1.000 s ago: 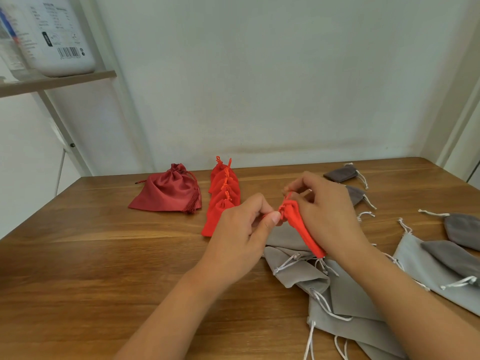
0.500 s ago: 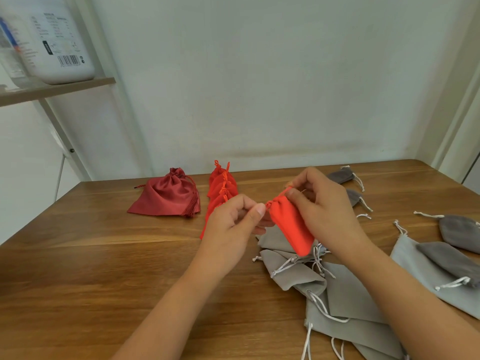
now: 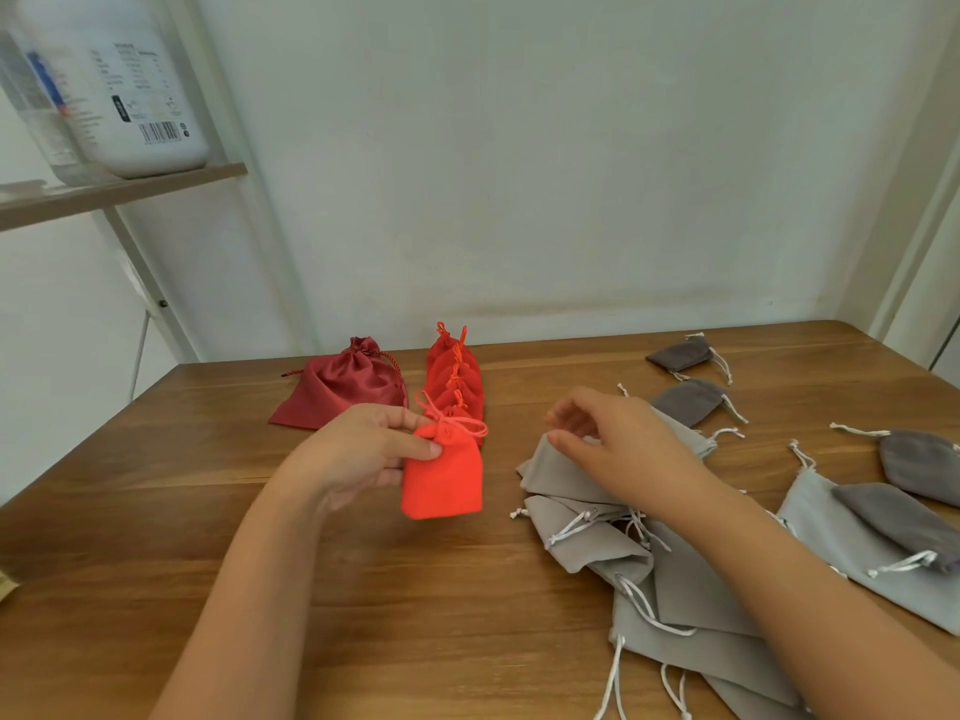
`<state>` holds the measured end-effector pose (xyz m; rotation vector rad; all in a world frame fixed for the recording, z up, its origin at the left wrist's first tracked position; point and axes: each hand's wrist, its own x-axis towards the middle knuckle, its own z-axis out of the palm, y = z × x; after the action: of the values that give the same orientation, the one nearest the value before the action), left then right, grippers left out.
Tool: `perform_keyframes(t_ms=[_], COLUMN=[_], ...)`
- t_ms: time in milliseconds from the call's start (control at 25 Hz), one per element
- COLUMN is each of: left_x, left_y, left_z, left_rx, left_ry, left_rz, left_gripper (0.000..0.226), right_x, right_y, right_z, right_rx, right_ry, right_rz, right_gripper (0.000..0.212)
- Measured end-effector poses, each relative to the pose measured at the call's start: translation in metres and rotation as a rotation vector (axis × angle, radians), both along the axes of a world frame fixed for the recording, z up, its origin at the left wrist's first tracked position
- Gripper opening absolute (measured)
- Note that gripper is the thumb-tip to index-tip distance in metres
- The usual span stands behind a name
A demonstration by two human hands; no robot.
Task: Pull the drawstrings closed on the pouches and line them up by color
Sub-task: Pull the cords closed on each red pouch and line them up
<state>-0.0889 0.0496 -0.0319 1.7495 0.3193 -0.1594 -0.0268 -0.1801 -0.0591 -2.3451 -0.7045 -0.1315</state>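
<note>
Your left hand (image 3: 358, 454) pinches the orange pouch (image 3: 441, 480) at its gathered neck, fingers (image 3: 413, 448) closed on the bunched cloth. The body hangs low over the worktop (image 3: 156, 537). The neck looks drawn shut, and its cord (image 3: 457, 420) loops loose above it. The pouch sits at the near end of the orange row (image 3: 454, 376), which runs away from you beside the dark red satin pouch (image 3: 337, 392). Your right hand (image 3: 623, 449) holds nothing. It is loose and spread over the light grey pouches (image 3: 675, 589); whether it touches the cloth cannot be told.

Expect the orange pouch to be very light, limp and apparently empty, so it will flop and fold rather than hold its shape. It is not fragile, and the matte cloth should grip well. The neck is the best hold, since the bunched fabric gives you something firm. Held by the cord alone, it would likely swing and twist. The grey ones lie flat with open mouths and thin white cords (image 3: 571, 530). For those, steady the mouth with one hand and draw the cord ends with the other.
</note>
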Motion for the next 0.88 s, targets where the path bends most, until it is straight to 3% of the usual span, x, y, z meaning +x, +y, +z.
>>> perform_keyframes(t_ms=[280,440,640,760,880], left_x=[0.010,0.016,0.015,0.014,0.012], left_y=[0.004,0.001,-0.001,-0.004,-0.020], left_z=[-0.020,-0.031,-0.032,-0.029,-0.023], left_rx=[0.073,0.436,0.689,0.714,0.691], left_ry=[0.052,0.058,0.028,-0.055,-0.286], left_rz=[0.067,0.122,0.198,0.243,0.351], left_gripper=[0.010,0.012,0.034,0.040,0.025], right_x=[0.004,0.008,0.009,0.009,0.013], right_y=[-0.004,-0.010,-0.010,-0.009,-0.012], right_z=[-0.005,-0.003,-0.004,-0.002,-0.001], right_rx=[-0.118,-0.181,-0.256,-0.262,-0.266], right_ry=[0.063,0.112,0.144,0.138,0.149], right_rz=[-0.058,-0.082,-0.086,-0.102,-0.096], right_gripper=[0.021,0.044,0.058,0.054,0.046])
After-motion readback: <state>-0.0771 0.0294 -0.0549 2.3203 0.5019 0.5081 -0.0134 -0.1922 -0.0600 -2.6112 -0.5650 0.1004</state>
